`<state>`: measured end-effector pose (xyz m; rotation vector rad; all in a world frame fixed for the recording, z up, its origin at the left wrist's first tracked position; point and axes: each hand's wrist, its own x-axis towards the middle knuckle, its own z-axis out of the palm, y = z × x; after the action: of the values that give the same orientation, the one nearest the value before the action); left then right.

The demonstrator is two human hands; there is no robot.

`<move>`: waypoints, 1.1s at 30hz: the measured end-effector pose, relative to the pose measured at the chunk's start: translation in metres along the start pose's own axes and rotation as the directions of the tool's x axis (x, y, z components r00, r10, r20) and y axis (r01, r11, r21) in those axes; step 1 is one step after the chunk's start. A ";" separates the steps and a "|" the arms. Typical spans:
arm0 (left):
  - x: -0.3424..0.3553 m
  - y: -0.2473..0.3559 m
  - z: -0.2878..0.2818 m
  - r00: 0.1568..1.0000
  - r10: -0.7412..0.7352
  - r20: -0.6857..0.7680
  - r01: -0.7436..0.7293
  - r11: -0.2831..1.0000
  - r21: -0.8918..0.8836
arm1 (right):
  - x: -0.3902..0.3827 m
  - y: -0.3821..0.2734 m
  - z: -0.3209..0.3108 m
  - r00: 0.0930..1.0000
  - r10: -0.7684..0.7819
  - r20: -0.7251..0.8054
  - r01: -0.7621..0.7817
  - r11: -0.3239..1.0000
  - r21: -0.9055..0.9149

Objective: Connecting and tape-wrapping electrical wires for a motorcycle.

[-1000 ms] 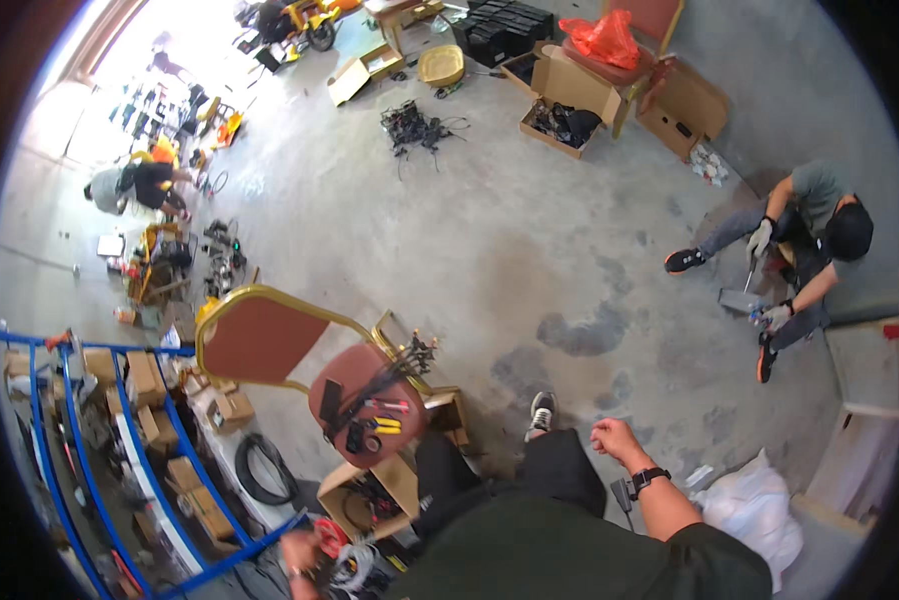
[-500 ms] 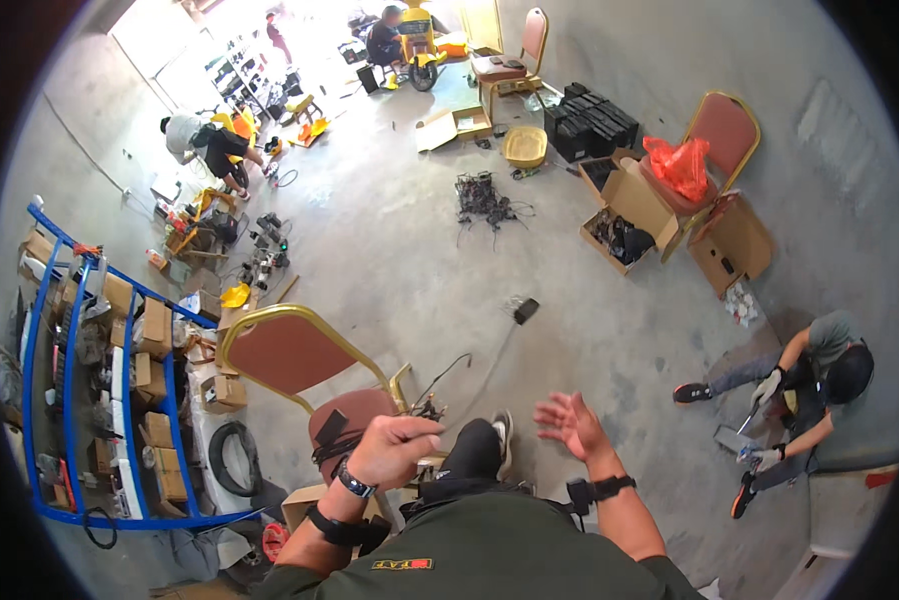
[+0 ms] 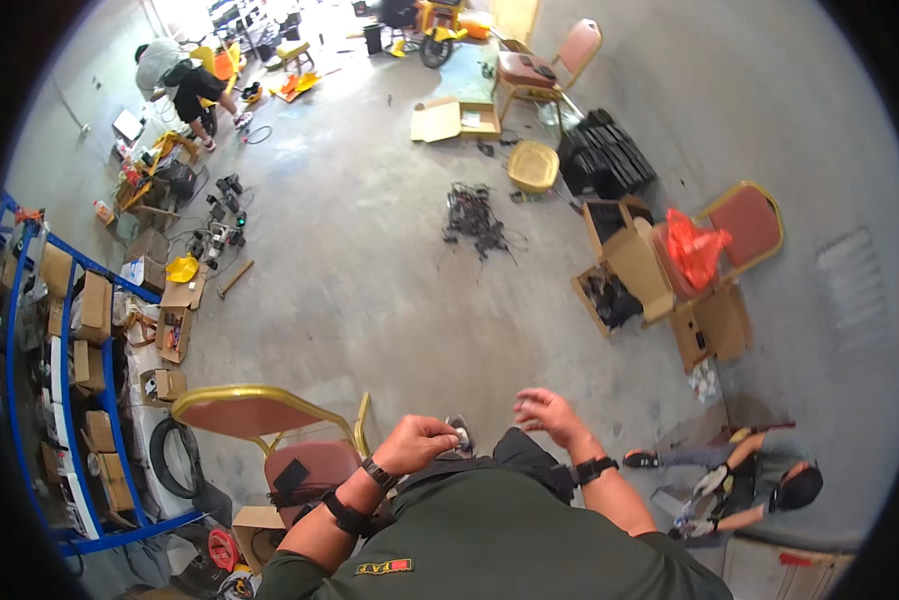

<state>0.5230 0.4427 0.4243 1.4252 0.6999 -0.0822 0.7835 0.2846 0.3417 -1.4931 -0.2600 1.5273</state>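
Note:
My left hand (image 3: pixel 424 442) is closed in a pinch in front of my body, and whatever may be between its fingers is too small to make out. A shoe (image 3: pixel 458 432) shows just past its fingertips. To the right, my right hand (image 3: pixel 552 416) is raised with its fingers loosely curled and apart, holding nothing visible. Beside my left forearm stands a chair with a reddish back (image 3: pixel 279 412) and gold frame; a flat black object (image 3: pixel 291 476) lies on its seat.
Blue shelving (image 3: pixel 109 420) with cardboard boxes stands left. Ahead lies a pile of black cables (image 3: pixel 476 220). A co-worker (image 3: pixel 769 480) sits low at right, near an open box (image 3: pixel 609 298) and a chair bearing a red bag (image 3: pixel 694 247). Another person (image 3: pixel 184 80) bends over far left.
The black block on a cable that hung from my left hand is out of sight. My right hand's fingers have curled in. The whole view has shifted, and the room's objects sit differently.

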 end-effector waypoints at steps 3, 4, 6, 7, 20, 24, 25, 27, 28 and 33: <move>0.031 0.009 -0.032 0.998 -0.054 -0.041 0.047 0.988 -0.144 | 0.042 -0.026 0.035 0.957 0.111 0.268 -0.046 0.970 -0.238; 0.040 0.014 -0.042 0.998 -0.057 -0.026 0.050 0.978 -0.204 | 0.059 -0.040 0.044 0.956 0.107 0.274 -0.037 0.967 -0.250; 0.056 0.025 -0.067 0.997 -0.072 -0.029 0.062 0.964 -0.259 | 0.091 -0.074 0.068 0.845 0.146 0.515 0.115 0.890 -0.441; 0.063 0.035 -0.082 0.997 -0.073 -0.023 0.064 0.962 -0.264 | 0.116 -0.085 0.077 0.842 0.139 0.522 0.127 0.888 -0.441; 0.141 0.144 -0.261 0.940 0.133 -0.313 -0.152 0.988 -0.038 | 0.421 -0.284 0.203 0.949 -0.061 0.310 0.029 0.994 0.106; 0.163 0.109 -0.342 0.797 0.095 -0.597 0.003 0.987 0.160 | 0.505 -0.354 0.184 0.999 -0.033 0.000 0.031 0.957 0.289; 0.171 0.105 -0.365 0.777 0.081 -0.624 0.003 0.991 0.134 | 0.532 -0.362 0.164 0.997 -0.046 -0.059 0.063 0.943 0.327; 0.179 0.090 -0.414 0.781 0.032 -0.624 0.041 0.994 0.102 | 0.571 -0.382 0.135 0.991 -0.048 -0.121 0.088 0.933 0.348; 0.185 0.083 -0.436 0.771 -0.024 -0.636 0.080 0.995 0.059 | 0.578 -0.391 0.124 0.990 -0.039 -0.133 0.082 0.938 0.337; 0.225 0.087 -0.571 0.852 -0.098 -0.513 0.119 0.993 0.006 | 0.576 -0.422 0.111 0.911 -0.029 -0.412 0.240 0.849 0.470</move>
<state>0.5179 1.0623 0.4003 1.4539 1.2264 0.2085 0.9965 0.9732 0.2875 -1.2713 0.2615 1.0356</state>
